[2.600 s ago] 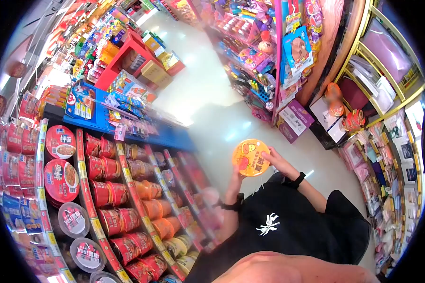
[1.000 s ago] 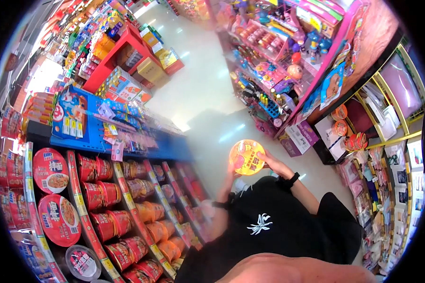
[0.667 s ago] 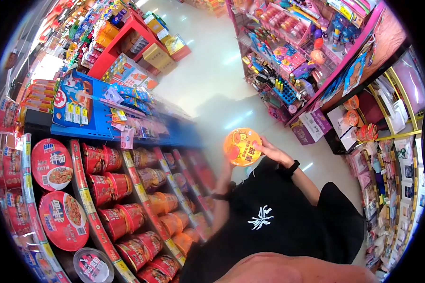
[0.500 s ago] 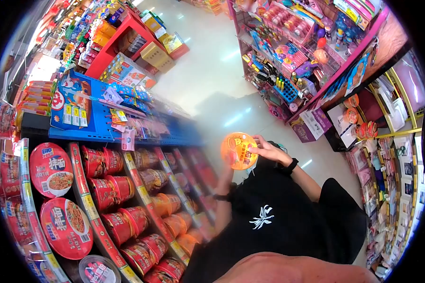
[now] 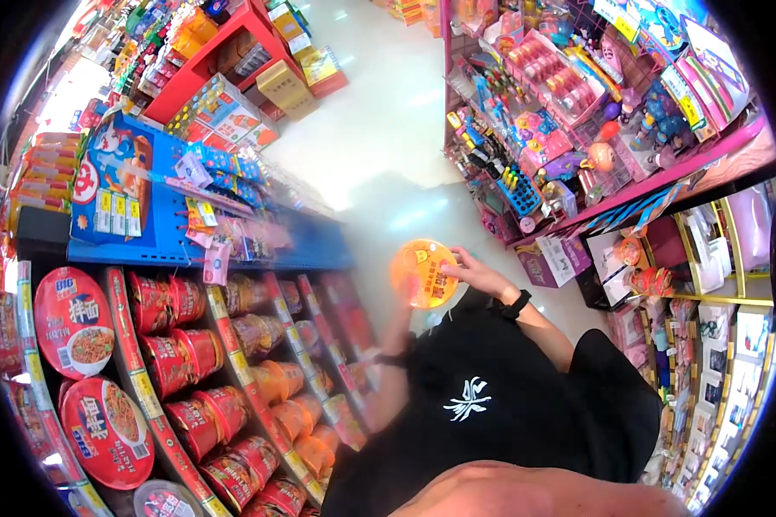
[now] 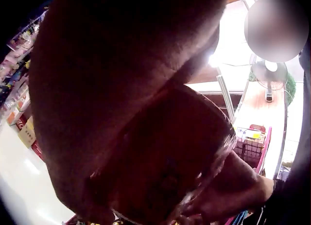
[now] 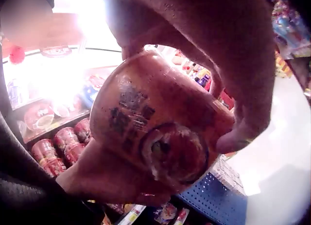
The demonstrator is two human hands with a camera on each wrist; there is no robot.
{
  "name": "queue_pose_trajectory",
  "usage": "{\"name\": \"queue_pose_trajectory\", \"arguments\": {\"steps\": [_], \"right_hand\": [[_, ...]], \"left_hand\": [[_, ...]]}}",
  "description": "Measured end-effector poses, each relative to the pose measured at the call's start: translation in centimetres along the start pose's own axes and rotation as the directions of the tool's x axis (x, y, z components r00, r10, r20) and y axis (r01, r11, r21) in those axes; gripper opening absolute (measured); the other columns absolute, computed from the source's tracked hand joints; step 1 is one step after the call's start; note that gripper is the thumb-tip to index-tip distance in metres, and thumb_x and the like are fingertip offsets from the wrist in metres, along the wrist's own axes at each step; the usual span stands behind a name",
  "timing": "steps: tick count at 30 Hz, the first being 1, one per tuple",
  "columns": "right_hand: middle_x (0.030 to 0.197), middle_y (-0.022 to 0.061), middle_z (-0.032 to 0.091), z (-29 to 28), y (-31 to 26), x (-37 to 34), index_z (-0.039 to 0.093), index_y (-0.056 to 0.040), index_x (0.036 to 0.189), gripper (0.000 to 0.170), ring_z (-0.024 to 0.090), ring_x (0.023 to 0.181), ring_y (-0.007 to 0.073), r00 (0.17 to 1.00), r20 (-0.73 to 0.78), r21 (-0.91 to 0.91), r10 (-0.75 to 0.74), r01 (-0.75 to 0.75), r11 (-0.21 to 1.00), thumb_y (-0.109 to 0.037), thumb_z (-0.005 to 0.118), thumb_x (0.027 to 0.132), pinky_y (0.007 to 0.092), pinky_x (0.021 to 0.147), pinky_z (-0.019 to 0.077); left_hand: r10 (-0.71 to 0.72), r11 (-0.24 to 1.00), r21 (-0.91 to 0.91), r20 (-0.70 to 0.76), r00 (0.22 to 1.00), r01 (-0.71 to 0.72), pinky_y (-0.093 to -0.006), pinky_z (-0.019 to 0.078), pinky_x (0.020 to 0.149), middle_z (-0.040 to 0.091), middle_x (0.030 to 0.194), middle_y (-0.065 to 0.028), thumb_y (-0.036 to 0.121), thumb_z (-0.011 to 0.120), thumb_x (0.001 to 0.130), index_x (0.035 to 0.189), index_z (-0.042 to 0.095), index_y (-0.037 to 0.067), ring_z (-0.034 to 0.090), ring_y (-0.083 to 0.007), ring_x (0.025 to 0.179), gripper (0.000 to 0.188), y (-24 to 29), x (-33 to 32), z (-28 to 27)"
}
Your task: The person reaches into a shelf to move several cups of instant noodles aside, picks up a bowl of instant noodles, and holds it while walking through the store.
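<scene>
An orange instant noodle cup (image 5: 425, 276) is held in front of the person's black shirt, its round printed lid facing up to the head camera. My right hand (image 5: 483, 277) grips it at the right of the lid. In the right wrist view, those fingers (image 7: 245, 132) curve round from rim to base, with the printed side of the cup (image 7: 141, 113) between them. My left hand (image 7: 109, 174) supports the opposite side and is blurred in the head view. Close up, the left hand (image 6: 112, 98) lies against the cup (image 6: 170, 147), which looks very dark there.
Sloped shelves of red noodle cups (image 5: 181, 358) and larger lidded bowls (image 5: 76, 323) stand at the left, beside a blue display (image 5: 129, 189) of snacks. A pink rack (image 5: 569, 146) of small goods is at the right. A pale floor aisle (image 5: 388, 112) runs between.
The head view has turned, so the shelves and pink rack are shifted in the picture. The noodle cup stays in both hands, slightly farther left, and the right-hand fingers have shifted on its edge.
</scene>
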State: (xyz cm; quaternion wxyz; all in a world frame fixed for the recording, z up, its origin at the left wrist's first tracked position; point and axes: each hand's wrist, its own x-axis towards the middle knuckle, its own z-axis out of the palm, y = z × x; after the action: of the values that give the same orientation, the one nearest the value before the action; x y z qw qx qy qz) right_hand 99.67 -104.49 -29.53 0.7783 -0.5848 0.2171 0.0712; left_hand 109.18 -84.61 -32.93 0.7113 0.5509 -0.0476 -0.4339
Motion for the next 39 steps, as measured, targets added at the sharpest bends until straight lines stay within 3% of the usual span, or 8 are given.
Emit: {"name": "queue_pose_trajectory", "arguments": {"steps": [7, 13, 18, 24, 27, 31, 39], "right_hand": [[0.112, 0.0074, 0.059, -3.8, -2.2, 1.3, 0.039, -0.0092, 0.14, 0.059, 0.055, 0.101, 0.0139, 1.0, 0.03, -0.017, 0.004, -0.003, 1.0, -0.043, 0.059, 0.096, 0.0283, 0.086, 0.0432], [0.112, 0.0079, 0.059, -7.4, -2.6, 2.8, 0.039, -0.009, 0.139, 0.057, 0.054, 0.101, 0.0137, 0.999, 0.041, 0.027, 0.003, -0.004, 1.0, -0.041, 0.059, 0.096, 0.0289, 0.085, 0.0441], [0.115, 0.0083, 0.059, -10.9, -2.9, 3.5, 0.04, -0.0085, 0.138, 0.058, 0.054, 0.107, 0.0155, 1.0, 0.02, 0.06, 0.019, -0.02, 0.998, -0.043, 0.06, 0.095, 0.0314, 0.09, 0.0443], [0.123, 0.0093, 0.056, -14.5, -5.4, 3.1, 0.044, -0.0054, 0.137, 0.063, 0.052, 0.115, 0.0181, 0.999, -0.004, 0.054, 0.053, -0.053, 0.997, -0.047, 0.061, 0.094, 0.0339, 0.097, 0.0427], [0.129, 0.0093, 0.054, -16.0, -5.0, 3.8, 0.044, -0.0046, 0.14, 0.066, 0.05, 0.118, 0.0187, 0.997, -0.024, 0.038, 0.077, -0.076, 0.996, -0.047, 0.062, 0.093, 0.0344, 0.098, 0.042], [0.13, 0.0097, 0.053, -17.8, -4.1, 4.5, 0.041, -0.0048, 0.141, 0.069, 0.049, 0.12, 0.0196, 0.995, 0.028, 0.079, 0.094, -0.096, 0.992, -0.047, 0.063, 0.092, 0.0349, 0.098, 0.0421], [0.131, 0.0096, 0.053, -17.6, -5.4, 6.7, 0.041, -0.0054, 0.141, 0.069, 0.05, 0.121, 0.0196, 0.989, 0.03, 0.124, 0.148, -0.15, 0.981, -0.047, 0.064, 0.091, 0.036, 0.1, 0.0422]], "left_hand": [[-0.06, 0.998, -0.017, 0.014, 0.998, 0.06, -0.0336, 0.0371, 0.107, 0.047, 0.142, -0.0103, 0.053, 0.029, 0.103, 0.145, 0.036, 0.002, 0.047, -0.0193, 0.128, 0.066, 0.3, 3.4, 2.7], [-0.026, 0.997, 0.075, 0.017, 1.0, 0.025, -0.0337, 0.0306, 0.113, 0.045, 0.144, -0.0086, 0.058, 0.024, 0.102, 0.146, 0.035, 0.001, 0.042, -0.0195, 0.132, 0.073, -0.6, 6.3, 4.2], [-0.138, 0.99, -0.005, -0.004, 0.99, 0.138, -0.0325, 0.0315, 0.112, 0.045, 0.144, -0.0086, 0.06, 0.023, 0.102, 0.146, 0.035, 0.001, 0.042, -0.0194, 0.132, 0.074, 0.8, 7.8, 8.4], [-0.09, 0.994, 0.051, -0.061, 0.994, 0.093, -0.0321, 0.0345, 0.109, 0.048, 0.142, -0.0089, 0.061, 0.02, 0.101, 0.146, 0.035, 0.001, 0.045, -0.0193, 0.129, 0.076, 0.2, 10.7, 11.4], [-0.102, 0.994, -0.053, -0.043, 0.994, 0.099, -0.0329, 0.042, 0.105, 0.052, 0.135, -0.0092, 0.049, 0.032, 0.105, 0.143, 0.039, 0.002, 0.052, -0.0179, 0.124, 0.06, 1.9, 10.8, 13.7], [-0.229, 0.926, -0.305, 0.02, 0.973, 0.224, -0.0317, 0.0444, 0.102, 0.055, 0.131, -0.0097, 0.047, 0.033, 0.105, 0.14, 0.041, 0.002, 0.056, -0.018, 0.119, 0.058, -1.7, 12.6, 12.5], [-0.251, 0.919, -0.322, -0.042, 0.967, 0.225, -0.0328, 0.0459, 0.1, 0.058, 0.127, -0.011, 0.045, 0.037, 0.104, 0.139, 0.042, 0.001, 0.059, -0.0193, 0.114, 0.056, -1.0, 14.2, 12.0]]}}
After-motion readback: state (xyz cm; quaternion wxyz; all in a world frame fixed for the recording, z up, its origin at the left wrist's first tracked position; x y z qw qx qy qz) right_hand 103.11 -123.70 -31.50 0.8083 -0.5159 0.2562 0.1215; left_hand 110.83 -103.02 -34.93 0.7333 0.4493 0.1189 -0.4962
